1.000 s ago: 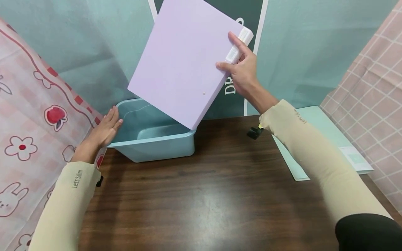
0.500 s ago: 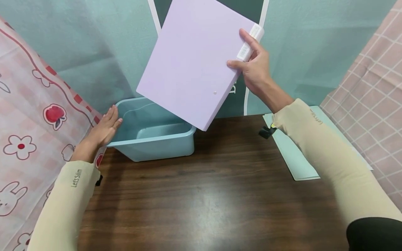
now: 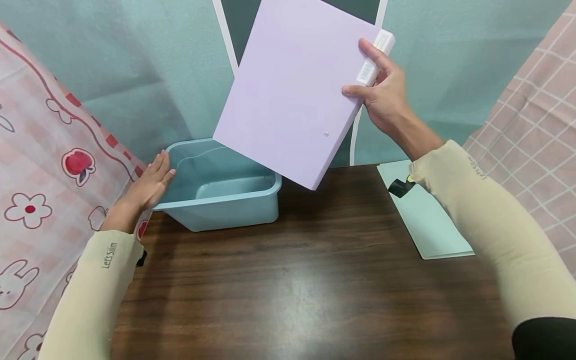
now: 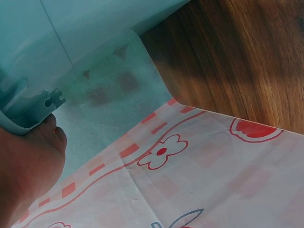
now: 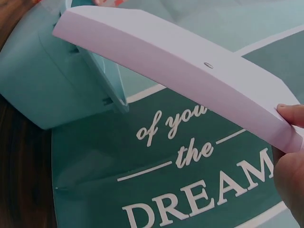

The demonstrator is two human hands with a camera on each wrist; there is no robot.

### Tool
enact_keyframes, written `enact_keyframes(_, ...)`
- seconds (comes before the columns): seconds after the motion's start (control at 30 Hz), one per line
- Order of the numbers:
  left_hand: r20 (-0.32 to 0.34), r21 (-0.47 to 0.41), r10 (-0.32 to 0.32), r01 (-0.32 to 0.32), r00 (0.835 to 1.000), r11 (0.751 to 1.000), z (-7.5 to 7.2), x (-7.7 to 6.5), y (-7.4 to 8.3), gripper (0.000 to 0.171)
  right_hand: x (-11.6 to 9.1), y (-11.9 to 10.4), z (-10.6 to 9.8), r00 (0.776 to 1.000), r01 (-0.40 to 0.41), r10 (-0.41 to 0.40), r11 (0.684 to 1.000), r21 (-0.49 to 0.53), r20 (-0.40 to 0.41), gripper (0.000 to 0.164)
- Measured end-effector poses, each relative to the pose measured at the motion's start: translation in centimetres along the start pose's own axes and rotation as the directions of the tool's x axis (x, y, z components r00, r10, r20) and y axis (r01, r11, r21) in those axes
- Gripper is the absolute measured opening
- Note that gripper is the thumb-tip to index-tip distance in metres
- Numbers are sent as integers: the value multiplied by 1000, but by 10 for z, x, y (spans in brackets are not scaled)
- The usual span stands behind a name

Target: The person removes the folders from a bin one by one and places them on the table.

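Note:
My right hand (image 3: 388,97) grips a lilac file folder (image 3: 297,95) by its spine, thumb and forefinger spread across the cover beside a white barcode label (image 3: 368,70). Tilted, the folder hangs in the air, its lower corner overlapping the right end of a blue plastic bin (image 3: 225,212). The right wrist view shows the folder's edge (image 5: 175,66) and fingers at its near end. My left hand (image 3: 150,185) rests with fairly straight fingers on the bin's left rim. From the left wrist, that hand (image 4: 38,161) sits right at the rim's underside.
Mint-green folders (image 3: 432,220) lie on the dark wooden table (image 3: 288,290) at right, partly covered by my sleeve. A patterned cloth (image 3: 40,165) hangs at left, a pink checked one (image 3: 535,100) at right. A blue-green cloth (image 3: 135,60) forms the back.
My right hand has carried the lilac folder steadily to the right, uncovering more of the bin's right end. The left hand has stayed on the rim, and the bin looks unmoved.

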State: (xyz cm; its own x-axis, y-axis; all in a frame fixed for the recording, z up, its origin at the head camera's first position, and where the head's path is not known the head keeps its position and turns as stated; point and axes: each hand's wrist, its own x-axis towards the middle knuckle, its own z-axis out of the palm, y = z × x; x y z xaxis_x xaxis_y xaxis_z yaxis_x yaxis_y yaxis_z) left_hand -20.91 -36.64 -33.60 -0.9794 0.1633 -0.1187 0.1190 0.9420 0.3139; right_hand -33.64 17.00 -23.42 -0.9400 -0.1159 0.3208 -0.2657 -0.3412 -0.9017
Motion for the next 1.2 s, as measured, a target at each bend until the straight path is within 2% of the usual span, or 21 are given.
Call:
enact_keyframes(0.5, -10, -5, 14, -14, 1000, 1000, 1, -3, -1, 70, -4, -16, -40, 997, -76, 76, 997, -11, -12, 87)
enact_keyframes(1.2, -7, 12, 10, -10, 1000, 1000, 1, -2, -2, 71, -14, -42, -97, 990, -138, 138, 989, -43, -11, 91)
